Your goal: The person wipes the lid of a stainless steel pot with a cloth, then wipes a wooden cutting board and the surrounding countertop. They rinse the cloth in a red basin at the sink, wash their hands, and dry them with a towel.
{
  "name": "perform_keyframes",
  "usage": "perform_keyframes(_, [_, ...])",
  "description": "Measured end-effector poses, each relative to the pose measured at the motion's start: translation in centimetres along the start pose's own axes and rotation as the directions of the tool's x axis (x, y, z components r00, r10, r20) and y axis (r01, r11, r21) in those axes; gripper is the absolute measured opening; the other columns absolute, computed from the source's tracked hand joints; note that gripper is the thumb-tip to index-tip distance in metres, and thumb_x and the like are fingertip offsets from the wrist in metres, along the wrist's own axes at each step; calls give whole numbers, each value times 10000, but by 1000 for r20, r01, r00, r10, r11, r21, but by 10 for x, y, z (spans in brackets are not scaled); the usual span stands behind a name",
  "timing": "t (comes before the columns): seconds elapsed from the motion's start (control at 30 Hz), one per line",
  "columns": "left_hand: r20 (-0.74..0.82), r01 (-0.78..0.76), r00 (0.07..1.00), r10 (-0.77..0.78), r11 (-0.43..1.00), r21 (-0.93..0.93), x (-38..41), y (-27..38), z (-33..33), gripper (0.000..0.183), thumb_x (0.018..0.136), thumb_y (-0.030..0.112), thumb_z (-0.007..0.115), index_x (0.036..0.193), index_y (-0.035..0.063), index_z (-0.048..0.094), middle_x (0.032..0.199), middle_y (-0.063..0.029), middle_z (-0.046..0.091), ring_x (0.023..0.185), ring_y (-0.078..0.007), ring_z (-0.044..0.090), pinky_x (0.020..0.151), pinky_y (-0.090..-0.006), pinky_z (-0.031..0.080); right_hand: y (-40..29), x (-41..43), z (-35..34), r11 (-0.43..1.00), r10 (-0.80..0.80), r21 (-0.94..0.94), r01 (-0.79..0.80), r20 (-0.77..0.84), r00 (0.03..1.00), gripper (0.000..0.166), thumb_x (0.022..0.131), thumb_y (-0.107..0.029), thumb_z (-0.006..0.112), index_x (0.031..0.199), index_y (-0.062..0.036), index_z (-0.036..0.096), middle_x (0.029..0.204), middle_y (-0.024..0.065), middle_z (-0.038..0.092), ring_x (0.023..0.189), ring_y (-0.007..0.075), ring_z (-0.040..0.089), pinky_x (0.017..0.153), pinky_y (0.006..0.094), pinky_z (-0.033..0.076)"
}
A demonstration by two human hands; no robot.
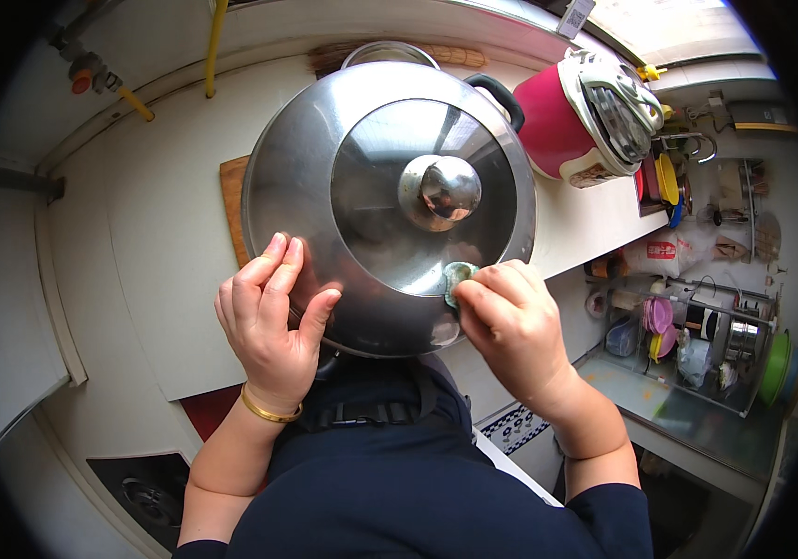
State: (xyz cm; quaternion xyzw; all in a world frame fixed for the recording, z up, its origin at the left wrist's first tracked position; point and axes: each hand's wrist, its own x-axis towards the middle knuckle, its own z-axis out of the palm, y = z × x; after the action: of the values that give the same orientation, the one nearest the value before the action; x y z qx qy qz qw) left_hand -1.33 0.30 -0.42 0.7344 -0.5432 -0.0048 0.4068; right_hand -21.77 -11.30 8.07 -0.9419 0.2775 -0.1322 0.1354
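Note:
A large domed metal lid with a round glass window and a shiny metal knob covers a pan in front of me. A black side handle juts out at the far right of the pan. My right hand pinches a small greenish scouring pad or cloth against the near right of the lid, by the edge of the glass. My left hand rests its fingertips on the near left of the lid, fingers spread, holding nothing. It wears a gold-coloured bangle on the wrist.
A wooden board shows from under the pan on the white counter. Behind the pan lies a straw brush or broom. A pink rice cooker stands at right. Further right, a rack holds kitchenware. Yellow pipes rise at back left.

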Motion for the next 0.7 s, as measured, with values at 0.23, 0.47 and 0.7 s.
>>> perform_keyframes(0.23, [10, 2, 1000, -2, 1000, 0, 0, 0, 0, 473, 876, 297, 722, 1241, 11, 625, 1265, -111, 597, 1069, -245, 543, 948, -356, 407, -12, 6, 8, 998, -54, -16, 54, -15, 998, 285, 670, -2, 690, 947, -23, 631, 867, 84, 580, 826, 262, 578, 750, 374, 456])
perform_keyframes(0.47, [4, 4, 1000, -4, 1000, -1, 0, 1, 0, 477, 877, 296, 723, 1245, 11, 622, 1266, -112, 597, 1073, -244, 542, 949, -354, 403, 4, -5, -4, 997, 78, 1, -78, -24, 997, 213, 703, 10, 713, 899, -21, 636, 863, 103, 598, 820, 278, 585, 753, 369, 469])
perform_keyframes(0.7, [-9, -10, 1000, 10, 1000, 9, -1, 2, 3, 470, 893, 305, 703, 1248, 9, 618, 1263, -122, 598, 1077, -258, 548, 952, -364, 401, -44, 19, 29, 994, 105, -6, -106, -100, 989, 212, 717, 19, 701, 908, -18, 617, 858, 109, 603, 798, 294, 594, 745, 375, 478])
